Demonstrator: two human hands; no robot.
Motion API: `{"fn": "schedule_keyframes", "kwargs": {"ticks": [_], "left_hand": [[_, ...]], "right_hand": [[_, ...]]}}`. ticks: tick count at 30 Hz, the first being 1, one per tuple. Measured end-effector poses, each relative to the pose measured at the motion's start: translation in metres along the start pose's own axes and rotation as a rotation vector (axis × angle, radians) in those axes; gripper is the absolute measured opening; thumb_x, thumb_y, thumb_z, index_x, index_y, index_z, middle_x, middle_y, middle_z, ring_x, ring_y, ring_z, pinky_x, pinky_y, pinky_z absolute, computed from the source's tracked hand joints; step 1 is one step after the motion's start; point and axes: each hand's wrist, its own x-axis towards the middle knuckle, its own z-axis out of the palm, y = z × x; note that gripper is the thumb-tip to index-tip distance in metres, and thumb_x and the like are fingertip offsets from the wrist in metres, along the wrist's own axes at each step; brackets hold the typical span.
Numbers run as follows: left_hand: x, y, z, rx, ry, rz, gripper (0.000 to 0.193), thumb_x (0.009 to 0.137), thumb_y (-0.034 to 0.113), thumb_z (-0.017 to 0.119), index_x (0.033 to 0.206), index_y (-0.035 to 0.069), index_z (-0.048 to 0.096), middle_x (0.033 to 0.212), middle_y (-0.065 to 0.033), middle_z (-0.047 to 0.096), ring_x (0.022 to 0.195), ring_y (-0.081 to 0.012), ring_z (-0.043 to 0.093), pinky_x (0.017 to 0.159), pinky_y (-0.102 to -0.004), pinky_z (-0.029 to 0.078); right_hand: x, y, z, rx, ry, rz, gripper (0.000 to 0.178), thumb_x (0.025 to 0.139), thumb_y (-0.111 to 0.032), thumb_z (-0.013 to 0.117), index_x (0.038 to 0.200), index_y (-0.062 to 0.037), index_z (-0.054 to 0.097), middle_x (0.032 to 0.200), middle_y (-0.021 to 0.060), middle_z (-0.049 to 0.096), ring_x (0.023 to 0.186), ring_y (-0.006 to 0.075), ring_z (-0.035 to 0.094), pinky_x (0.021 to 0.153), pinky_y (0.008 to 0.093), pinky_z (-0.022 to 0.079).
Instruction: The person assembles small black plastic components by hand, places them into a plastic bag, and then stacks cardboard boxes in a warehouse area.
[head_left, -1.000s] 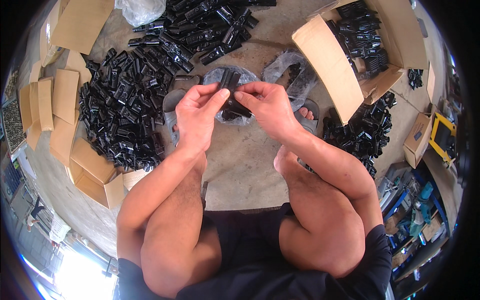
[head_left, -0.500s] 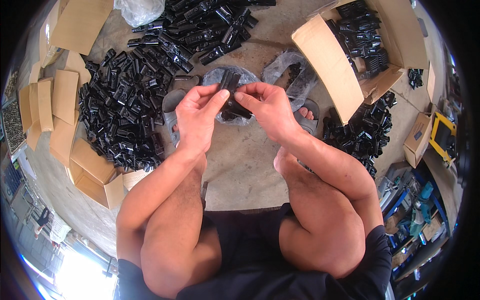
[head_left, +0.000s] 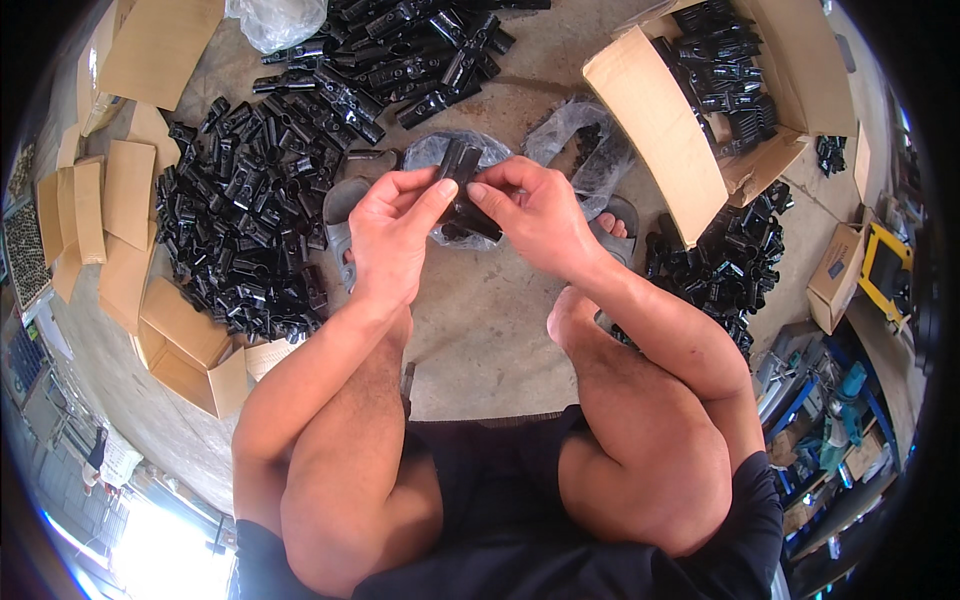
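Note:
Between my hands, over a clear plastic bag (head_left: 425,151), is a glossy black pipe joint fitting (head_left: 459,161). My left hand (head_left: 388,240) pinches its left side with thumb and fingers. From the other side my right hand (head_left: 548,222) is closed at the fitting, its thumb and bent fingertips meeting at the edge. The fingers cover part of it, and whether a small piece sits in the right fingertips is hidden. Below the hands, more black fittings (head_left: 472,222) partly show by the bag.
A heap of short black fittings (head_left: 240,205) lies left, longer ones (head_left: 400,65) ahead. An open cardboard box (head_left: 655,130) with black parts stands right, near another heap (head_left: 722,255). Empty cartons (head_left: 185,335) line the left; a crumpled plastic bag (head_left: 280,22) lies far ahead.
The held fitting has turned slightly between my fingers, so its groove shows less. Both hands stay almost in the same place.

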Motion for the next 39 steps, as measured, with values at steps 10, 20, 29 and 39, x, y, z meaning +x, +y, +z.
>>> {"fn": "schedule_keyframes", "kwargs": {"ticks": [10,20,29,39], "left_hand": [[-0.001,0.006,0.003,-0.043,-0.007,-0.048,0.023,0.095,0.005,0.075,0.114,-0.004,0.067,0.105,-0.0116,0.075,0.092,-0.0125,0.071,0.084,-0.0267,0.058],[-0.002,0.006,0.003,-0.057,-0.024,-0.061,0.023,0.095,0.004,0.075,0.114,-0.005,0.066,0.106,-0.0119,0.075,0.093,-0.0124,0.071,0.085,-0.0264,0.057],[-0.001,0.005,0.003,-0.054,-0.034,-0.055,0.024,0.095,0.005,0.075,0.115,-0.005,0.066,0.107,-0.0123,0.075,0.095,-0.0121,0.070,0.087,-0.0264,0.057],[-0.002,0.005,0.002,-0.010,-0.050,-0.042,0.026,0.096,0.011,0.076,0.117,0.000,0.067,0.105,-0.0091,0.075,0.092,-0.0113,0.071,0.082,-0.0268,0.058]], "right_hand": [[-0.001,-0.003,-0.005,0.181,-0.057,0.140,0.027,0.099,-0.023,0.070,0.108,0.0029,0.069,0.091,0.0032,0.070,0.082,0.0075,0.059,0.072,0.0272,0.050],[0.001,0.000,-0.005,0.188,-0.094,0.174,0.027,0.099,-0.024,0.070,0.107,0.0021,0.068,0.093,0.0028,0.069,0.084,0.0079,0.059,0.075,0.0275,0.050],[0.001,0.010,-0.005,0.197,-0.071,0.111,0.031,0.097,-0.025,0.070,0.109,0.0034,0.068,0.095,0.0063,0.071,0.087,0.0124,0.062,0.078,0.0308,0.052],[0.003,0.008,-0.004,0.201,-0.092,0.088,0.031,0.096,-0.025,0.071,0.106,0.0038,0.069,0.094,0.0080,0.071,0.089,0.0152,0.064,0.079,0.0334,0.053]]}}
